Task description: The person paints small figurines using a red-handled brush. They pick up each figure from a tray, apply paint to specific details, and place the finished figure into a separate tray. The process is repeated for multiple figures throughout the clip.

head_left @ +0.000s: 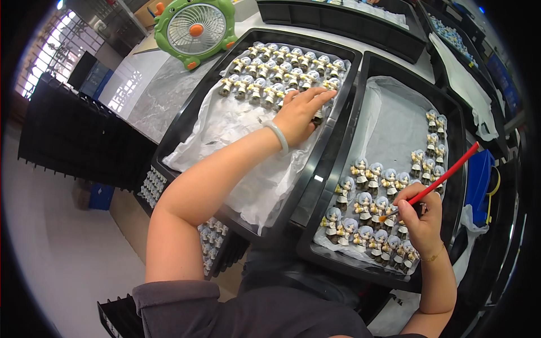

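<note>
Closest to me is the person's dark sleeve (177, 296), and past it the right hand (420, 217), thumb and fingers pinched around a slim red brush (448, 172) whose handle slants up and away to the right. Its bristles point down among the little pale-haired figurines (365, 205) in the right tray (349, 265), right at one of them, though I can't tell whether they touch it. These stand in close rows over the near part of the tray and in a narrow strip up its right side; beyond the rows, bare white lining paper (394, 127) shows. The left forearm, a pale bangle (276, 137) at its wrist, reaches across the left tray (186, 121), set just beside the other. There the left hand (301, 115) lies palm down at the right end of the front row, fingers loosely extended and partly spread. A figure shows partly beneath it, but I can't tell whether the hand has hold of it. Matching figures (256, 87) fill the far part of that tray, while crumpled white paper (256, 186) covers the near part. Behind, a green fan (196, 30) with an orange centre stands at the left tray's far corner, and a long black tray (344, 25) lies beyond both.
</note>
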